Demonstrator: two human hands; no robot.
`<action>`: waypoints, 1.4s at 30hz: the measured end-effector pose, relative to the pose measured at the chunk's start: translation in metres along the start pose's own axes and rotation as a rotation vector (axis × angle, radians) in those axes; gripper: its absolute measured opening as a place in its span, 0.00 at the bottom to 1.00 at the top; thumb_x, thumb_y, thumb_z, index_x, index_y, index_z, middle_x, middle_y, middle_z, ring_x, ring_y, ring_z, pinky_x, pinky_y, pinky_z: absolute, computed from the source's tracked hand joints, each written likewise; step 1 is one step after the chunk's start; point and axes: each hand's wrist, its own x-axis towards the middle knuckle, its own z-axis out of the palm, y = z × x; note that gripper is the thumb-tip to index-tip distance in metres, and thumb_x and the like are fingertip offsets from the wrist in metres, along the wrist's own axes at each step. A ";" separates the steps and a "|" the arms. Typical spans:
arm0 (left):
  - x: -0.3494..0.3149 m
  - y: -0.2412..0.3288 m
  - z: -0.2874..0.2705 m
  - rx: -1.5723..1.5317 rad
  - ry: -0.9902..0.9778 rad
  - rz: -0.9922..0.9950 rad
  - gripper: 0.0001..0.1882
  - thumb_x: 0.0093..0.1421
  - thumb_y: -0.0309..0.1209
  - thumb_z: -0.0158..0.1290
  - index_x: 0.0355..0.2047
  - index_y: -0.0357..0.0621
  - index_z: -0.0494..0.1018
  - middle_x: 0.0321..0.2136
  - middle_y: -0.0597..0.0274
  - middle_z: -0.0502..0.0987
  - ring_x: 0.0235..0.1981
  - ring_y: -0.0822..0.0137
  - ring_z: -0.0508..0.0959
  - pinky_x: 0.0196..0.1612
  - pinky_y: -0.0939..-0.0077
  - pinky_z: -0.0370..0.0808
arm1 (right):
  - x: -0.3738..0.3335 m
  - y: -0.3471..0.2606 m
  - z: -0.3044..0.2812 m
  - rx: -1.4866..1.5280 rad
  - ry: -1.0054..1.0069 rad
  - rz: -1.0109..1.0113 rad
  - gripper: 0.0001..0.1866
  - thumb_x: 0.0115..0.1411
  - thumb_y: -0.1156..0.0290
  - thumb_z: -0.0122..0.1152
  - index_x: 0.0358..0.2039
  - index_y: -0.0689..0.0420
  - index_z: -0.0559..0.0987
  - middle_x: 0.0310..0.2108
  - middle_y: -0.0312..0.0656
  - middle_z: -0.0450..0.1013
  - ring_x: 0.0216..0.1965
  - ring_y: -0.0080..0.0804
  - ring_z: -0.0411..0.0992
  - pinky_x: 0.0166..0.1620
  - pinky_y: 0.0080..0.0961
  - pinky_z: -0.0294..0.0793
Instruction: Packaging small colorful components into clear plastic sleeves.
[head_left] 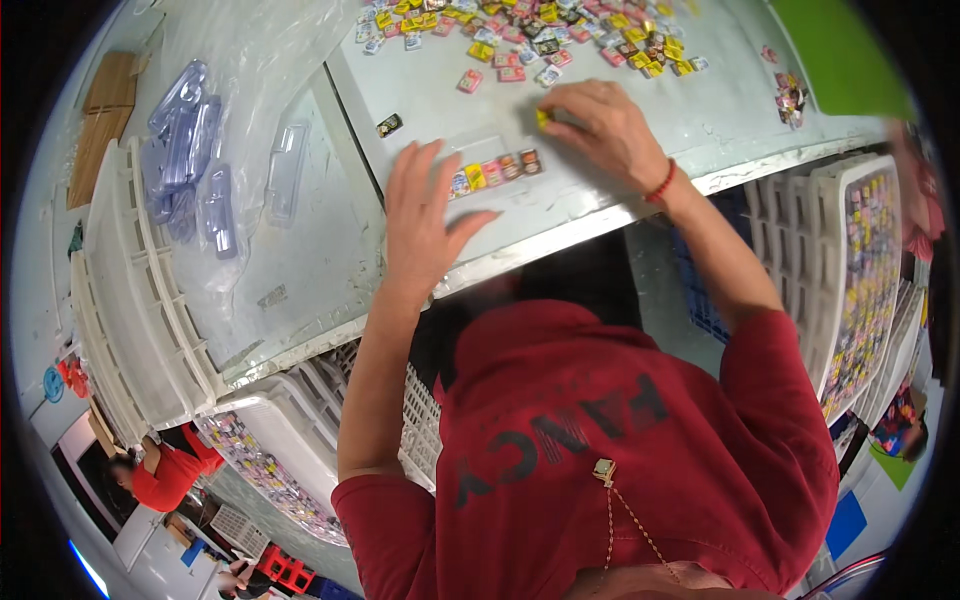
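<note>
My left hand (418, 210) lies with its fingers spread at the left end of a short row of small coloured pieces (497, 171), covering part of that end. The row runs white, yellow, pink and brown, and seems to sit in or against a clear plastic tray (478, 146). To the right and slightly farther away, my right hand (605, 128) pinches a small yellow piece (544, 117) between thumb and fingers, just above the tabletop. Beyond both hands spreads a loose pile of the same small pieces (510, 60) in yellow, pink, white and dark. One dark piece (389, 125) lies apart.
Clear plastic trays (185, 140) are heaped on the left, near plastic sheeting (260, 60). A green board (845, 55) covers the far right corner. Crates filled with small pieces (860, 290) stand below the table edge (560, 240). Another person (165, 480) is at lower left.
</note>
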 end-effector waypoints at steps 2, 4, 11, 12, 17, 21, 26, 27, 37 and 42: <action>0.011 0.008 0.008 0.041 -0.139 0.170 0.31 0.43 0.37 0.66 0.48 0.42 0.71 0.55 0.55 0.66 0.58 0.48 0.63 0.58 0.53 0.62 | -0.011 -0.011 -0.011 0.036 -0.021 0.032 0.14 0.52 0.69 0.65 0.41 0.54 0.77 0.39 0.39 0.76 0.40 0.38 0.73 0.46 0.32 0.69; 0.023 0.013 0.019 0.027 -0.220 0.230 0.30 0.43 0.37 0.66 0.47 0.43 0.72 0.55 0.56 0.66 0.59 0.48 0.63 0.58 0.54 0.62 | -0.018 -0.020 -0.013 0.058 -0.035 0.045 0.14 0.52 0.69 0.65 0.40 0.54 0.77 0.39 0.40 0.76 0.40 0.38 0.73 0.46 0.32 0.69; 0.030 0.002 0.034 -0.044 -0.269 0.301 0.20 0.46 0.33 0.64 0.40 0.43 0.74 0.50 0.60 0.72 0.56 0.53 0.67 0.57 0.58 0.64 | -0.026 -0.031 -0.003 0.095 -0.031 0.061 0.15 0.48 0.71 0.68 0.38 0.54 0.78 0.39 0.39 0.75 0.40 0.39 0.72 0.46 0.34 0.68; 0.031 0.003 0.033 -0.042 -0.260 0.291 0.19 0.46 0.31 0.64 0.38 0.43 0.74 0.49 0.60 0.73 0.55 0.53 0.68 0.57 0.59 0.65 | -0.025 -0.033 -0.002 0.082 -0.017 0.048 0.15 0.47 0.72 0.68 0.37 0.54 0.79 0.38 0.39 0.75 0.39 0.38 0.72 0.46 0.34 0.68; 0.027 0.001 0.034 -0.075 -0.232 0.285 0.19 0.45 0.30 0.64 0.38 0.40 0.73 0.49 0.58 0.73 0.55 0.52 0.69 0.57 0.58 0.65 | -0.014 -0.043 0.004 -0.008 0.020 0.019 0.14 0.43 0.73 0.68 0.33 0.54 0.79 0.36 0.37 0.75 0.37 0.36 0.72 0.45 0.33 0.67; 0.027 0.002 0.034 -0.109 -0.241 0.265 0.20 0.44 0.28 0.65 0.38 0.38 0.73 0.48 0.56 0.73 0.55 0.51 0.69 0.57 0.57 0.65 | -0.021 -0.042 0.014 -0.024 0.022 -0.022 0.13 0.42 0.73 0.69 0.32 0.54 0.80 0.35 0.35 0.75 0.35 0.33 0.71 0.43 0.31 0.67; 0.028 0.004 0.032 -0.124 -0.245 0.253 0.21 0.44 0.28 0.64 0.40 0.38 0.72 0.49 0.56 0.73 0.55 0.50 0.69 0.57 0.56 0.65 | -0.029 -0.053 0.022 -0.047 0.159 0.049 0.13 0.44 0.70 0.68 0.34 0.55 0.80 0.39 0.35 0.75 0.41 0.35 0.70 0.47 0.35 0.66; 0.027 0.003 0.032 -0.132 -0.249 0.247 0.22 0.44 0.27 0.64 0.40 0.38 0.72 0.50 0.56 0.72 0.55 0.48 0.68 0.55 0.55 0.66 | -0.030 -0.058 0.022 -0.103 0.170 0.070 0.14 0.45 0.69 0.68 0.34 0.55 0.80 0.40 0.35 0.75 0.44 0.37 0.70 0.49 0.38 0.65; 0.041 0.009 0.021 -0.187 -0.153 0.178 0.18 0.48 0.27 0.63 0.40 0.38 0.73 0.47 0.54 0.74 0.53 0.51 0.70 0.55 0.59 0.68 | -0.013 -0.029 0.002 -0.006 0.223 0.125 0.18 0.47 0.74 0.67 0.41 0.59 0.77 0.41 0.44 0.74 0.42 0.44 0.71 0.47 0.36 0.69; 0.086 -0.014 0.029 -0.127 -0.082 0.050 0.15 0.51 0.26 0.60 0.40 0.40 0.75 0.39 0.55 0.77 0.44 0.54 0.75 0.46 0.64 0.73 | 0.026 0.011 0.008 -0.092 0.152 0.238 0.12 0.48 0.73 0.66 0.35 0.58 0.78 0.37 0.44 0.75 0.37 0.43 0.71 0.43 0.35 0.69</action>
